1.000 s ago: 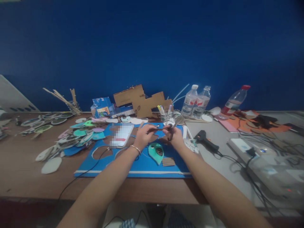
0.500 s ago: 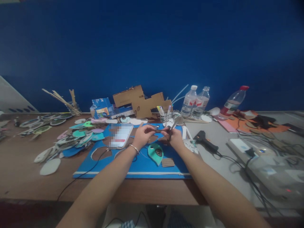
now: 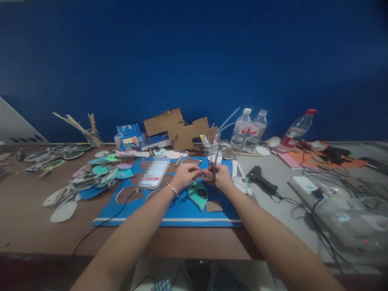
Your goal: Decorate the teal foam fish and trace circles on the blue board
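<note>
My right hand (image 3: pixel 222 177) is closed round a pair of dark scissors (image 3: pixel 215 163), whose blades point up and away. My left hand (image 3: pixel 185 175), with a bangle on the wrist, is closed in a pinch. Its fingertips meet those of my right hand; whatever small thing they hold is too hidden to name. Just below the fingers a teal leaf-shaped cutout (image 3: pixel 196 199) with a dark patterned patch lies on the blue board (image 3: pixel 182 214). Beside it rests a small piece of corrugated cardboard (image 3: pixel 214 206). A phone (image 3: pixel 155 173) lies left of my left hand.
Many foam cutouts (image 3: pixel 100 178) are heaped at the left. Behind stand cardboard pieces (image 3: pixel 182 129), a jar of markers (image 3: pixel 211 148) and water bottles (image 3: pixel 242 129). A glue gun (image 3: pixel 261 181) and a power strip (image 3: pixel 306 194) with cables lie at the right.
My hands have drawn together so the fingertips meet. The brown strip seen between them is now hidden. The scissors have turned more upright.
</note>
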Available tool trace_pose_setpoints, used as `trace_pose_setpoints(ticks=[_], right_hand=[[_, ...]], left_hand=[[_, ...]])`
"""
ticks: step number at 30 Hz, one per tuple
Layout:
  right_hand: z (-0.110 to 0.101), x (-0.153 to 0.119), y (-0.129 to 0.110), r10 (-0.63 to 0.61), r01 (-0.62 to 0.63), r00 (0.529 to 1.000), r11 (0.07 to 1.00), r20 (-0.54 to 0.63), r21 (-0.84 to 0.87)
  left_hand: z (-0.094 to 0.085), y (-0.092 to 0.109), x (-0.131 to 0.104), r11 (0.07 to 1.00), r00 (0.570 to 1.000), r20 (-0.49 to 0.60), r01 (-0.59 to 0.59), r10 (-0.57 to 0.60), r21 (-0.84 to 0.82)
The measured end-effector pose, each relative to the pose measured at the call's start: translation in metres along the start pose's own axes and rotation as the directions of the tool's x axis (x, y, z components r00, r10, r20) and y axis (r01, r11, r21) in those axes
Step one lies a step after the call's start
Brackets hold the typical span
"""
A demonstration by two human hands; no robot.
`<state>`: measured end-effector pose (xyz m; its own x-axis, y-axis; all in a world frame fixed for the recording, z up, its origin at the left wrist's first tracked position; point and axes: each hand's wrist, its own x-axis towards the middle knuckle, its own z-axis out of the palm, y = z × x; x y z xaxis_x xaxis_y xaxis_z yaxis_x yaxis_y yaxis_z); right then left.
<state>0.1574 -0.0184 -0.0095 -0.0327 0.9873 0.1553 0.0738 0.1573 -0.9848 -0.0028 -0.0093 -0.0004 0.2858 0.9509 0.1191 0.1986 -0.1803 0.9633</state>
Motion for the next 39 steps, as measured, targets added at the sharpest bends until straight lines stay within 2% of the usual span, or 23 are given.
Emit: trace_pose_setpoints(ticks=[8, 12, 15, 17, 23, 27, 35, 39], right_hand=[[0.002, 0.004, 0.007, -0.012, 0.011, 1.0, 0.999, 0.025, 0.045], [0.0, 0.004, 0.005, 0.026, -0.029, 0.999, 0.997, 0.042, 0.07], [0.0, 0.004, 0.006, 0.037, -0.045, 0.997, 0.992, 0.068, 0.121], [0.001, 0.005, 0.009, 0.034, -0.046, 0.997, 0.985, 0.073, 0.167], [0.007, 0.005, 0.014, 0.093, -0.097, 0.995, 0.937, 0.03, 0.336], [0.006, 0.005, 0.014, 0.102, -0.104, 0.995, 0.93, 0.023, 0.352], [0.006, 0.006, 0.021, 0.04, -0.055, 0.998, 0.939, 0.049, 0.34], [0.008, 0.007, 0.024, 0.068, -0.075, 0.997, 0.94, 0.034, 0.332]], left_hand=[[0.002, -0.004, 0.002, 0.999, 0.997, -0.079, -0.012, 0.009, -0.047], [-0.001, -0.003, -0.001, 0.988, 0.989, -0.084, -0.111, 0.12, 0.108], [-0.004, 0.0, -0.003, 0.939, 0.971, -0.058, -0.207, 0.231, 0.273], [-0.005, 0.002, -0.004, 0.92, 0.966, -0.044, -0.228, 0.255, 0.318], [-0.004, 0.001, -0.002, 0.964, 0.986, -0.013, -0.157, 0.164, 0.216], [-0.001, 0.001, -0.003, 0.965, 0.989, 0.042, -0.15, 0.144, 0.216], [0.003, 0.002, -0.003, 0.951, 0.988, -0.007, -0.147, 0.154, 0.271], [0.004, 0.002, -0.003, 0.93, 0.981, -0.046, -0.165, 0.19, 0.328]])
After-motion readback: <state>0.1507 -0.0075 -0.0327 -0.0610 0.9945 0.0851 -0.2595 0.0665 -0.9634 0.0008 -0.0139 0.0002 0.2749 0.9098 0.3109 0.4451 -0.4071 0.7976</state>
